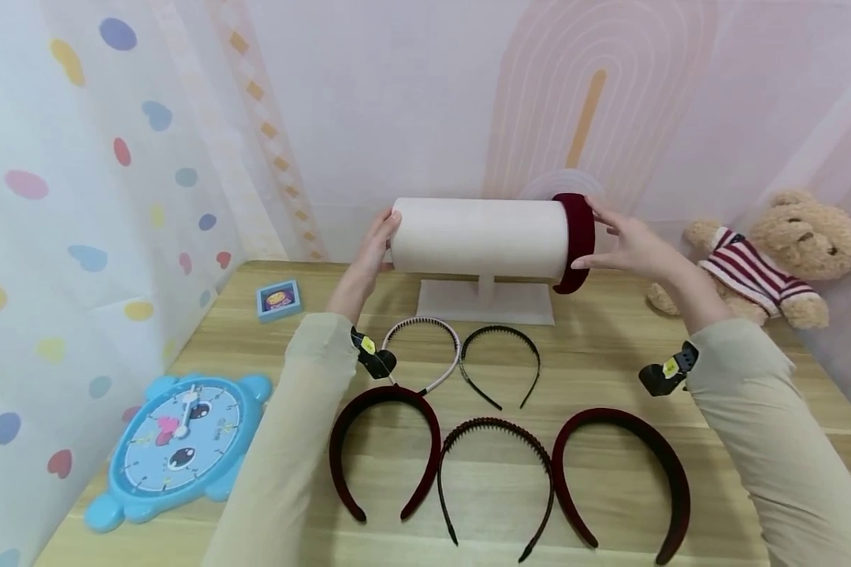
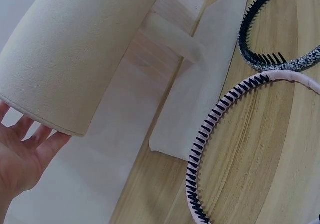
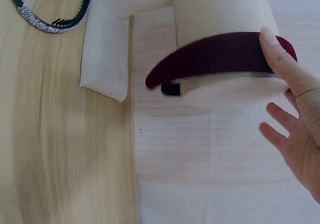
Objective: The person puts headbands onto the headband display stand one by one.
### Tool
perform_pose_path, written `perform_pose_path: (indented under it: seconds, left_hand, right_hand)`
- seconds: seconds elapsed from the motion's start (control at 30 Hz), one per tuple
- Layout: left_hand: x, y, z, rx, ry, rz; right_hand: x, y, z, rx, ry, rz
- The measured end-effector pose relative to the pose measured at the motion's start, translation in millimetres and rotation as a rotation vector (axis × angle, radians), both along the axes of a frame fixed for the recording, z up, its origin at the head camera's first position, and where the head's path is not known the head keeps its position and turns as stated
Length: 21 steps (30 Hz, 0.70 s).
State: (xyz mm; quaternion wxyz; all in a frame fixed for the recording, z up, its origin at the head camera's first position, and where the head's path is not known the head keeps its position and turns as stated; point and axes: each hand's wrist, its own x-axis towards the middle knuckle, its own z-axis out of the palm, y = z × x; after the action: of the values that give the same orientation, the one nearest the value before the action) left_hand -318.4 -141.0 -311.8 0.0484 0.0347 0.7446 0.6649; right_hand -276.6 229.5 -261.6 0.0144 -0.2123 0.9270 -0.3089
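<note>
A white padded headband stand (image 1: 478,236), a horizontal cylinder on a post and flat base, stands at the back of the table. Around its right end sits a wide dark red headband (image 1: 579,244). My right hand (image 1: 631,246) holds this headband, the thumb against its outer face in the right wrist view and a finger at its upper edge in the head view. At the stand's opposite end my left hand (image 1: 370,256) touches the rim with extended fingers; their tips are partly hidden by the cylinder in the left wrist view.
Before the stand lie a pale pink toothed headband (image 1: 456,344), a black one (image 1: 536,354), two padded dark red ones (image 1: 436,441) and a thin toothed one (image 1: 549,472). Left are a blue toy clock (image 1: 244,417) and small blue frame (image 1: 279,300); right, a teddy bear (image 1: 752,268).
</note>
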Motion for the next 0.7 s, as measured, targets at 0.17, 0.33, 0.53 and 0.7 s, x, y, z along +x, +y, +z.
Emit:
perform_pose_path:
  seconds: [0.17,0.33,0.53,0.7]
  left_hand:
    - [1.9,1.4,0.9,0.01,0.001,0.005]
    - [1.9,-0.3,1.1,0.007,-0.001,0.006]
    - [2.6,-1.0,-0.6,-0.006,-0.012,0.012]
    - [1.5,0.0,0.1,-0.006,0.0,0.008]
  right_hand:
    - [-4.0,-13.3,0.0,0.113,0.152,0.012]
    - [-7.6,-29.7,1.3,0.2,0.215,0.005]
    - [-9.1,-41.5,4.2,0.271,0.211,-0.009]
    - [-13.9,-52.6,7.4,0.279,0.21,-0.009]
